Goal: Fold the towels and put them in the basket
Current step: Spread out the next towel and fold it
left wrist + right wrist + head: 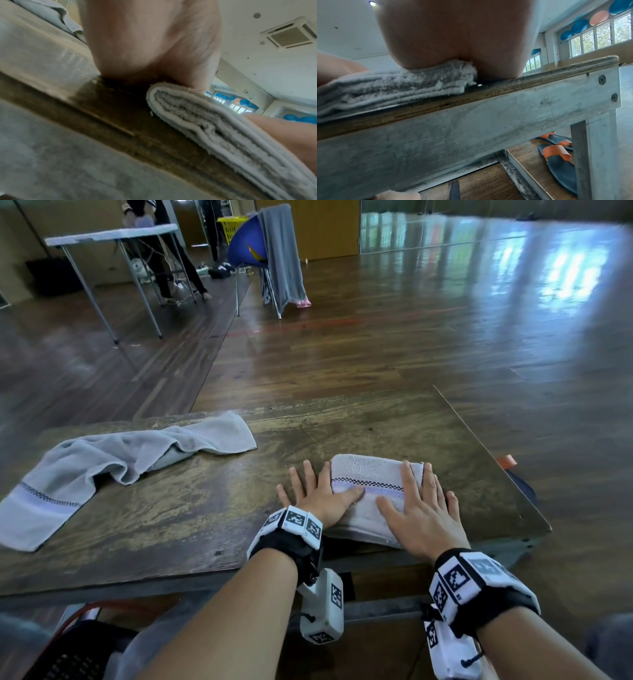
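A folded white towel [371,474] with a checked stripe lies near the front right of the wooden table [212,508]. My left hand [317,491] lies flat beside its left edge, thumb on the towel. Across the towel's right part my right hand [419,505] presses with straight spread fingers. The left wrist view shows the towel's stacked layers [214,129] under the palm [150,40]. In the right wrist view the palm [453,33] bears down on the towel's end [402,86]. A second white towel [102,467] lies crumpled at the table's left. A dark basket [75,655] sits at the lower left by my legs.
The table's right edge [493,460] is close to the folded towel. Orange and blue sandals [556,152] lie on the floor under the table. Farther off stand a chair draped with a grey towel [281,254], a white folding table [113,236] and a yellow basket [231,227].
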